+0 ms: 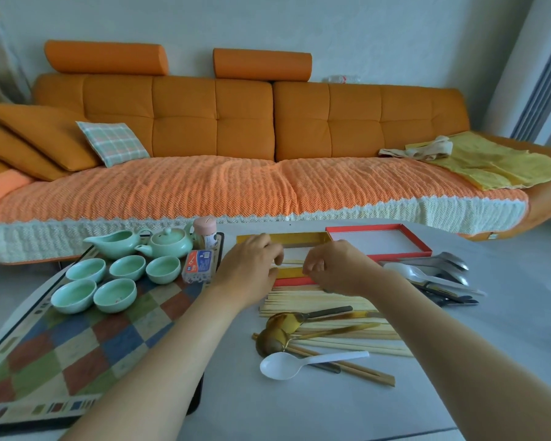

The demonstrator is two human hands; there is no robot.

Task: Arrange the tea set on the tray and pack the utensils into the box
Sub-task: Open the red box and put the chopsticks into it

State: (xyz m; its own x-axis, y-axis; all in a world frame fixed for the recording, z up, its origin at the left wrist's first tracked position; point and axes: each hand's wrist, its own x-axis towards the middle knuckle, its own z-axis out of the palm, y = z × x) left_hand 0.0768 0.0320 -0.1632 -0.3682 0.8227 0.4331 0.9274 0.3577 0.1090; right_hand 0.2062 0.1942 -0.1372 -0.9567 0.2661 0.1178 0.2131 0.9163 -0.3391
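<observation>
A checkered tray (77, 354) on the left holds a pale green teapot (169, 245), a pitcher (115, 243) and several green cups (118, 281). Beyond my hands lies the open box (295, 238), gold inside with a red rim. My left hand (252, 265) and right hand (334, 265) hover over its near edge with fingers curled, seemingly pinching pale chopsticks (291, 264) inside it; the contact is partly hidden. More pale chopsticks (334, 316) lie in a pile below, with two gold spoons (283, 323) and a white plastic spoon (287, 364).
The red box lid (379, 241) lies at the back right, beside steel spoons and knives (439, 275). A pink jar (205, 232) and a small blue-orange packet (199, 264) sit on the tray. An orange sofa (236, 154) stands behind the table.
</observation>
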